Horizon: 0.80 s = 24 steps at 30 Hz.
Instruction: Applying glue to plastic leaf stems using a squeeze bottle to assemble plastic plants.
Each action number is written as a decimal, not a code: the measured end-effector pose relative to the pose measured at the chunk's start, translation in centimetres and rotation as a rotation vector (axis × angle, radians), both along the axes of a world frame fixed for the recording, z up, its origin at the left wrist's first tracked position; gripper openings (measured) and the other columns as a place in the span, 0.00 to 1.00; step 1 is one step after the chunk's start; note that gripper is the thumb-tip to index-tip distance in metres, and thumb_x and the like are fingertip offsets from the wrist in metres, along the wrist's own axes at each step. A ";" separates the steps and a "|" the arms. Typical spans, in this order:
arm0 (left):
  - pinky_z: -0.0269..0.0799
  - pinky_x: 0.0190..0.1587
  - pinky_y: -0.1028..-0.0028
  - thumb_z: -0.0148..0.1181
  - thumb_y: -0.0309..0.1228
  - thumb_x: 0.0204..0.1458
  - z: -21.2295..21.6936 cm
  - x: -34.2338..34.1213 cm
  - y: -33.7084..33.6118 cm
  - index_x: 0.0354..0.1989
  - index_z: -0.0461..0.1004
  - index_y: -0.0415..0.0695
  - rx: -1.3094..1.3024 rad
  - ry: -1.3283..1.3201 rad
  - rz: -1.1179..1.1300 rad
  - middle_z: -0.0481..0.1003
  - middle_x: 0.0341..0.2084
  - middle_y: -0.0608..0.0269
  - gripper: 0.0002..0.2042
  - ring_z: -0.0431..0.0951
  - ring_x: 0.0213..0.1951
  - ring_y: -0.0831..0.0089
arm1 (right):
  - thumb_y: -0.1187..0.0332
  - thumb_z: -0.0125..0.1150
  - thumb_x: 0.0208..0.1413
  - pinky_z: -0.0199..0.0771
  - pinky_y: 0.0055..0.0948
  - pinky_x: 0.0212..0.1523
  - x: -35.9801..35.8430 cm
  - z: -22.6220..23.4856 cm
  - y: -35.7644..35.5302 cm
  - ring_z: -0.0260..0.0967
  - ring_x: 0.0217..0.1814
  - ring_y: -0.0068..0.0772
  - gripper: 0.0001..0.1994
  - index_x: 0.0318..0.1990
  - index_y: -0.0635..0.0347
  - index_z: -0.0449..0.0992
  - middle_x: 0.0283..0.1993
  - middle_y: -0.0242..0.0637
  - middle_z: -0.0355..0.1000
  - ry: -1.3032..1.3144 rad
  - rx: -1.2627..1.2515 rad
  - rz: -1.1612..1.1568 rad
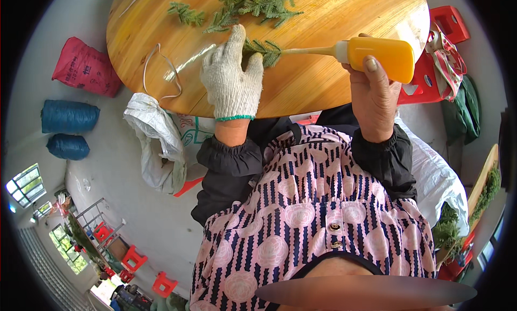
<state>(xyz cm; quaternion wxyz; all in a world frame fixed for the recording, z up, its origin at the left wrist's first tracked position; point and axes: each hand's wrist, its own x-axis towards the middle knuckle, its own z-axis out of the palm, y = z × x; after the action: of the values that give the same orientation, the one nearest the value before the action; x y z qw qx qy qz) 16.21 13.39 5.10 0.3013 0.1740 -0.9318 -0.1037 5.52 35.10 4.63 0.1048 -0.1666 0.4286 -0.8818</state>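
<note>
My left hand [232, 85] wears a white knit glove with a green cuff edge. Between its thumb and fingers is a small green fir sprig [270, 53], partly hidden by the glove. My bare right hand [375, 98] grips a yellow squeeze bottle [383, 57] tilted onto its side. The bottle's long thin nozzle [309, 51] points left, its tip at the sprig's needles. Just beyond my left hand, more fir sprigs [256, 4] lie in a loose pile, with a single sprig [186, 13] to their left.
Everything is over a round wooden table [318, 90]. A pale cord [145, 74] curls near its left edge. White sacks [156, 141] stand below left, and a red sack [86, 68] and blue rolls [70, 116] farther left. Red stools [420, 79] are at the right.
</note>
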 end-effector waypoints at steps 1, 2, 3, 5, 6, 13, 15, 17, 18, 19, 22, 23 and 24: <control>0.74 0.53 0.55 0.73 0.28 0.47 -1.0 -0.2 -0.4 0.63 0.75 0.44 0.036 0.044 -0.001 0.80 0.43 0.47 0.31 0.78 0.47 0.50 | 0.68 0.72 0.59 0.77 0.42 0.58 0.5 0.5 -0.6 0.75 0.57 0.37 0.21 0.57 0.63 0.74 0.54 0.42 0.76 -0.013 -0.015 -0.022; 0.74 0.53 0.55 0.73 0.28 0.47 -0.9 -0.3 -0.2 0.63 0.75 0.44 0.039 0.041 -0.008 0.80 0.43 0.47 0.31 0.78 0.47 0.50 | 0.69 0.75 0.56 0.78 0.33 0.55 0.8 0.7 -1.0 0.77 0.52 0.33 0.23 0.56 0.64 0.76 0.51 0.39 0.78 -0.027 -0.029 -0.048; 0.73 0.53 0.54 0.73 0.31 0.47 -0.7 -0.4 0.1 0.64 0.74 0.44 0.020 -0.011 0.052 0.80 0.43 0.47 0.31 0.78 0.47 0.49 | 0.69 0.75 0.56 0.78 0.33 0.55 1.0 0.7 -1.3 0.77 0.52 0.33 0.23 0.56 0.64 0.76 0.51 0.39 0.78 -0.030 -0.026 -0.055; 0.73 0.53 0.54 0.73 0.33 0.47 -0.6 -0.6 0.2 0.64 0.74 0.43 0.000 -0.065 0.108 0.80 0.43 0.47 0.32 0.78 0.48 0.49 | 0.72 0.76 0.54 0.77 0.29 0.56 1.1 0.7 -1.7 0.77 0.51 0.29 0.25 0.58 0.66 0.75 0.50 0.38 0.79 0.025 0.059 -0.027; 0.73 0.53 0.53 0.73 0.36 0.48 -0.8 -0.7 0.2 0.65 0.72 0.43 0.005 -0.085 0.118 0.80 0.44 0.46 0.33 0.78 0.48 0.48 | 0.72 0.76 0.54 0.77 0.29 0.56 1.2 0.5 -2.0 0.77 0.51 0.29 0.25 0.58 0.66 0.75 0.50 0.38 0.79 0.024 0.061 -0.031; 0.72 0.52 0.54 0.70 0.44 0.45 -2.5 -1.0 -0.4 0.68 0.66 0.38 0.051 0.055 0.103 0.82 0.42 0.49 0.41 0.79 0.45 0.50 | 0.79 0.77 0.49 0.79 0.28 0.53 2.2 0.0 -3.8 0.77 0.50 0.25 0.31 0.61 0.67 0.71 0.48 0.35 0.79 0.255 0.255 0.083; 0.72 0.52 0.54 0.69 0.45 0.45 -2.4 -0.9 -0.5 0.69 0.66 0.38 0.071 0.065 0.096 0.82 0.42 0.49 0.41 0.78 0.44 0.50 | 0.79 0.78 0.48 0.79 0.29 0.53 2.3 -0.1 -4.4 0.77 0.49 0.25 0.31 0.61 0.67 0.71 0.48 0.36 0.79 0.309 0.277 0.074; 0.72 0.52 0.54 0.68 0.46 0.45 -2.2 -0.8 -0.3 0.69 0.65 0.39 0.092 0.075 0.087 0.82 0.42 0.50 0.42 0.78 0.44 0.51 | 0.79 0.78 0.48 0.79 0.29 0.53 2.2 -0.2 -4.8 0.77 0.49 0.25 0.31 0.61 0.67 0.71 0.49 0.36 0.79 0.365 0.300 0.064; 0.72 0.52 0.54 0.68 0.46 0.45 -2.2 -0.9 -0.3 0.70 0.65 0.39 0.104 0.050 0.102 0.82 0.41 0.51 0.42 0.78 0.44 0.51 | 0.78 0.79 0.47 0.79 0.30 0.53 2.1 -0.3 -5.1 0.77 0.50 0.26 0.32 0.61 0.66 0.71 0.50 0.36 0.78 0.407 0.321 0.042; 0.71 0.52 0.54 0.67 0.47 0.45 -2.3 -1.0 -0.3 0.70 0.65 0.39 0.116 0.024 0.118 0.82 0.41 0.51 0.42 0.78 0.43 0.51 | 0.78 0.80 0.47 0.80 0.30 0.53 1.9 -0.5 -5.4 0.77 0.50 0.26 0.32 0.60 0.66 0.71 0.50 0.37 0.78 0.450 0.343 0.020; 0.71 0.53 0.54 0.67 0.47 0.45 -1.5 -0.3 -0.3 0.70 0.65 0.40 0.106 0.020 0.139 0.81 0.41 0.51 0.42 0.77 0.43 0.50 | 0.76 0.81 0.45 0.80 0.30 0.53 2.1 -0.9 -6.3 0.77 0.51 0.27 0.33 0.59 0.66 0.72 0.52 0.38 0.77 0.541 0.305 -0.049; 0.71 0.53 0.54 0.67 0.47 0.45 -1.8 -0.5 -0.3 0.70 0.65 0.40 0.111 0.020 0.134 0.81 0.41 0.51 0.42 0.77 0.43 0.50 | 0.76 0.81 0.45 0.80 0.30 0.53 2.0 -1.0 -6.2 0.77 0.51 0.27 0.33 0.59 0.66 0.72 0.52 0.38 0.77 0.540 0.311 -0.053; 0.71 0.53 0.53 0.67 0.47 0.45 -2.1 -0.7 -0.4 0.70 0.65 0.40 0.080 0.019 0.126 0.81 0.41 0.50 0.42 0.77 0.44 0.50 | 0.76 0.82 0.45 0.80 0.30 0.53 1.8 -0.9 -5.9 0.77 0.51 0.28 0.32 0.59 0.66 0.72 0.53 0.38 0.77 0.575 0.336 -0.050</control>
<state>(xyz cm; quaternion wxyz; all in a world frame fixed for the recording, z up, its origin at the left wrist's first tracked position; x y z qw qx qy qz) 15.52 13.04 3.00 0.3089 0.2430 -0.9112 -0.1234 7.35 29.18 3.74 -0.0162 -0.3784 0.5841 -0.7180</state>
